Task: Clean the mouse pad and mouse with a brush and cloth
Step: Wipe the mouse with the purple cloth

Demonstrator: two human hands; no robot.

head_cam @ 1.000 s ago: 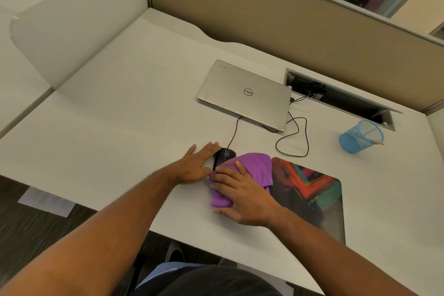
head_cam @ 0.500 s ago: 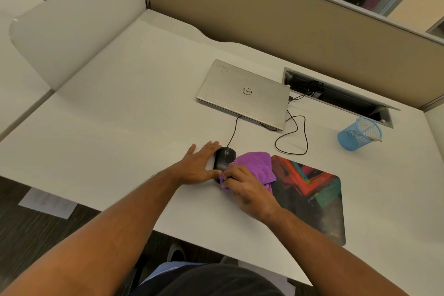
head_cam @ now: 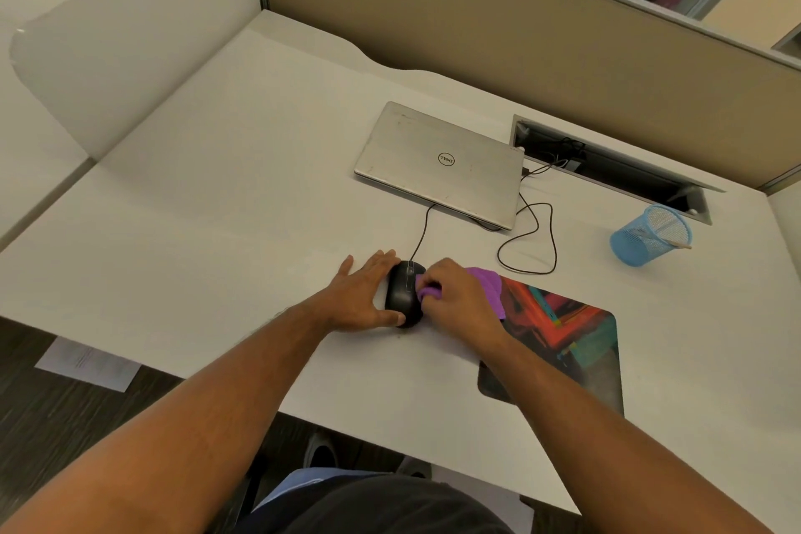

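Your left hand lies flat against the left flank of the mouse, fingers straight, so the mouse cannot slide while you rub. Your right hand pinches the bunched purple cloth against the mouse's right side. The mouse sits on the desk just left of the mouse pad, probably keeping both surfaces reachable.

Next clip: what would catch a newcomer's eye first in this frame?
Near the desk's front edge, the right hand presses a bunched purple cloth against a black mouse, which the left hand steadies from its left side. Just right of them lies a vividly coloured mouse pad. Behind sit a closed silver laptop and, far right, a tilted blue mesh cup.
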